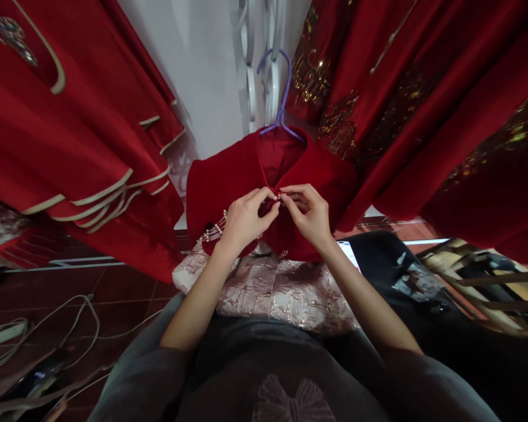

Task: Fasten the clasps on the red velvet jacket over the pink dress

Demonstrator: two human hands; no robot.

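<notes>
A short red jacket (222, 170) with a wide collar hangs in front of me on a purple wire hanger (283, 97). My left hand (249, 215) pinches the jacket's front edge at the bottom of the neck opening. Meeting it there, my right hand (308, 212) is closed with thumb and fingers on the same spot. Between the fingertips shows a small pearl-like fastening (278, 197), partly hidden. Strings of beads (215, 228) hang on the jacket beside my left wrist. Under its hem, a pale pink patterned fabric (286, 287) lies over my lap.
Red garments with cream trim (70, 135) hang at the left, and gold-embroidered red garments (378, 111) at the right. A lit phone (347, 253) lies on a black surface (374, 258). White cables (88, 305) run over the tiled floor. A slatted wooden rack (497, 287) stands right.
</notes>
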